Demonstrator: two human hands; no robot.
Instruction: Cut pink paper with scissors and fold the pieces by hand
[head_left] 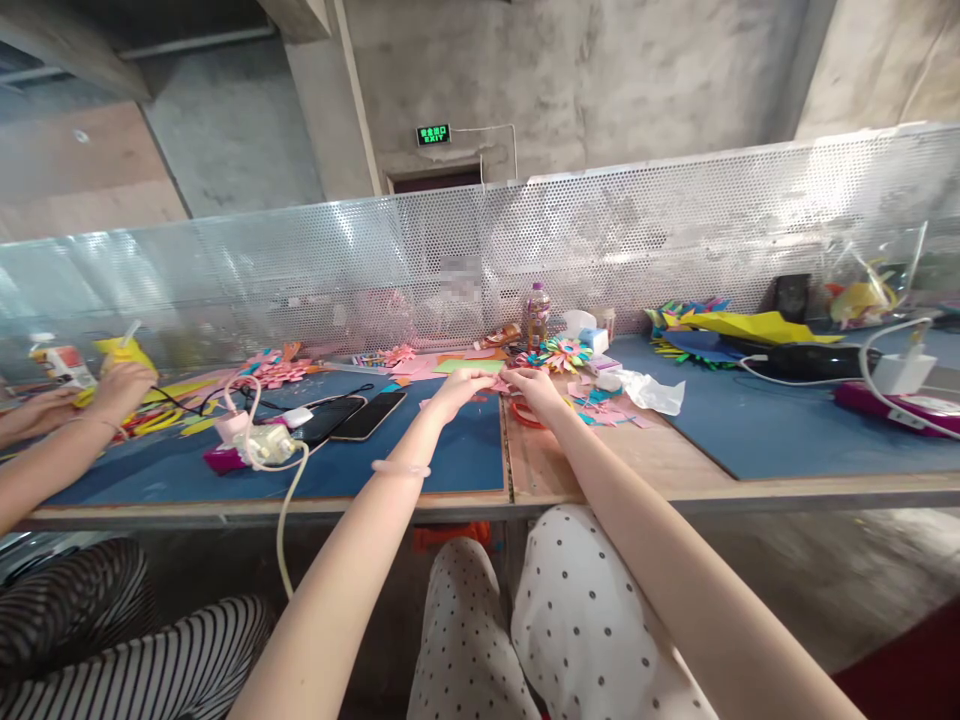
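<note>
Both my arms reach forward over the workbench. My left hand (459, 386) and my right hand (531, 386) meet at the middle of the bench, fingers curled and pinched together on a small pink paper piece (500, 384). A red ring-shaped object (523, 414) lies under my right hand. Just beyond my hands lie a green paper sheet (469, 366) and a multicoloured folded paper flower (561, 353). Pink paper scraps (609, 413) are scattered to the right.
Two phones (352, 416) and a white charger with cable (268, 446) lie at left on the blue mat (450, 462). Another person's hands (112, 392) work at far left. A bottle (535, 317), yellow paper (757, 326), crumpled plastic (651, 392) and a perforated metal screen (675, 240) stand behind.
</note>
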